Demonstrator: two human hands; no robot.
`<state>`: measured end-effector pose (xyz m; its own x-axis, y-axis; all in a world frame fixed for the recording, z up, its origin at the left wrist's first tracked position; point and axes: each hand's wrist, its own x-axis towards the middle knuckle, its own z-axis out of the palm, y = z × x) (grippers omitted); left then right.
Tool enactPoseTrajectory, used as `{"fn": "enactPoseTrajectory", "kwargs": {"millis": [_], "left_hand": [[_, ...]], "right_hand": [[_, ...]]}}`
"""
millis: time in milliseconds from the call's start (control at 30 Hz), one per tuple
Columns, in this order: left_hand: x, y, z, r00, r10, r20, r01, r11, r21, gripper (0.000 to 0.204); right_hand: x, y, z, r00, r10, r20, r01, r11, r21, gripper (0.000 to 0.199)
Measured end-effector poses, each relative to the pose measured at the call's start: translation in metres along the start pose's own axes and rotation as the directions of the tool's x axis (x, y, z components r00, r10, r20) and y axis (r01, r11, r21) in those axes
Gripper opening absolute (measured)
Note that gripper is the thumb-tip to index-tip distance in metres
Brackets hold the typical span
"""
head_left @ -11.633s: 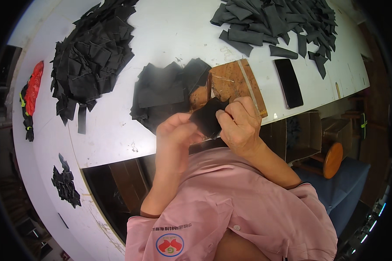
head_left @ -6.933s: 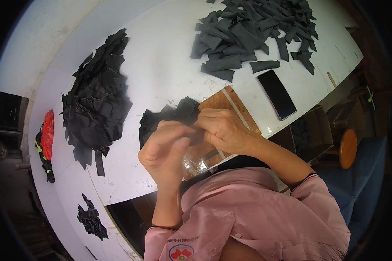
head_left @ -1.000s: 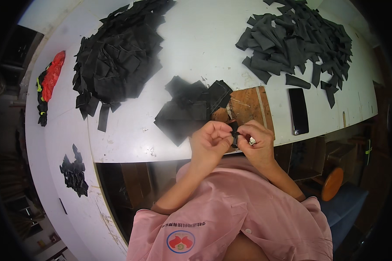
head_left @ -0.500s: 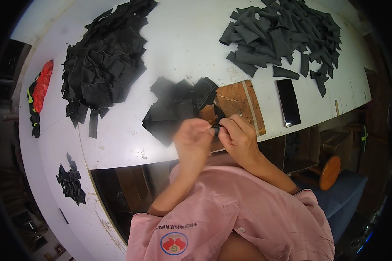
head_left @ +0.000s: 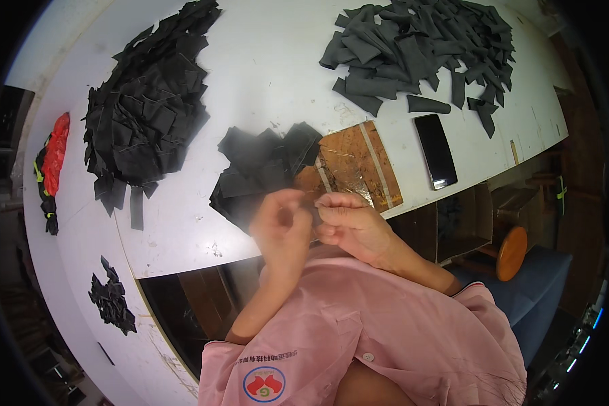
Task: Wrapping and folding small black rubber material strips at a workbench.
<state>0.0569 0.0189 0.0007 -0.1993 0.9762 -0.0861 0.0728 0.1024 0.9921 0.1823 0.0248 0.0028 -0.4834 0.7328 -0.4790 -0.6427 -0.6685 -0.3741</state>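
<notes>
My left hand is curled in a pinch, slightly blurred, at the table's front edge beside a small pile of black fabric pieces. Close against it, my right hand has its thumb and fingers pressed together. A small dark piece shows between the two hands; the fingers hide most of it, and its kind is unclear. Just beyond my hands lies a worn brown board with pale strips across it. The fabric pile overlaps the board's left side.
A large heap of black fabric pieces covers the far left of the white table. Dark grey folded pieces are heaped at the far right. A black phone lies right of the board. A smaller dark pile sits at left.
Both hands have come nearer to me and a little left, off the board. The small dark piece between them is now more hidden. The whole view has shifted slightly.
</notes>
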Motion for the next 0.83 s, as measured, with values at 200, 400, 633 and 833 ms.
{"fn": "enactPoseTrajectory", "kwargs": {"millis": [200, 400, 633, 833], "left_hand": [[-0.003, 0.005, -0.003, 0.988, -0.151, 0.019, 0.152, 0.976, -0.153, 0.016], [0.001, 0.029, -0.025, 0.695, -0.161, 0.7, 0.684, 0.449, -0.575, 0.028], [-0.017, 0.036, -0.011, 0.957, 0.01, 0.291, 0.036, 0.988, -0.151, 0.031], [-0.018, 0.038, -0.005, 0.987, 0.108, 0.123, -0.084, 0.979, -0.185, 0.015]], "right_hand": [[0.01, -0.005, -0.019, 0.972, -0.193, 0.134, 0.235, 0.779, -0.582, 0.015], [0.004, -0.011, -0.014, 0.935, -0.248, 0.252, 0.35, 0.75, -0.562, 0.014], [-0.005, -0.023, 0.002, 0.819, -0.424, 0.388, 0.567, 0.705, -0.426, 0.011], [-0.02, -0.034, 0.015, 0.659, -0.565, 0.496, 0.669, 0.14, -0.73, 0.005]]}}
